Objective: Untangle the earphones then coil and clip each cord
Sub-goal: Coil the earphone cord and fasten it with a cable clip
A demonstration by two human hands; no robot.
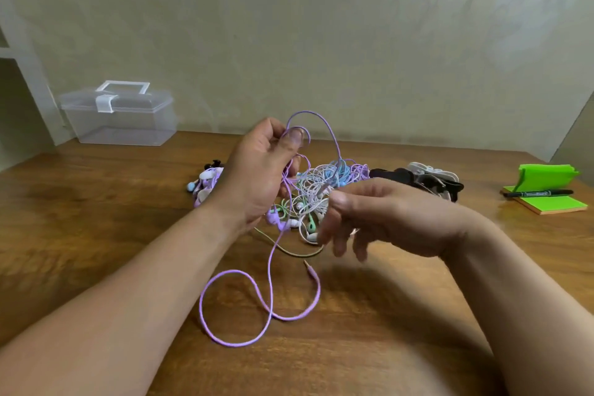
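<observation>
Pale patterned wallpaper backs a wooden table [96,235], where a clear box [119,119] stands at the far left and green sticky notes [546,204] with a marker [540,193] lie at the far right. The left hand [257,177] is raised, its grip curled round loops of a purple cord [270,267]. The cord's free end trails onto the table in a loose curl and ends at its plug [310,268]. The right hand [379,212] seems to pinch the same cord between thumb and forefinger just above the tangle [318,186], other fingers hanging loose; blur makes this uncertain.

The job looks early. The tangle of white, blue, green and purple cords is mostly knotted. A small bundle [205,185] to the left may already be coiled. A pile of clips [427,178] waits to the right.
</observation>
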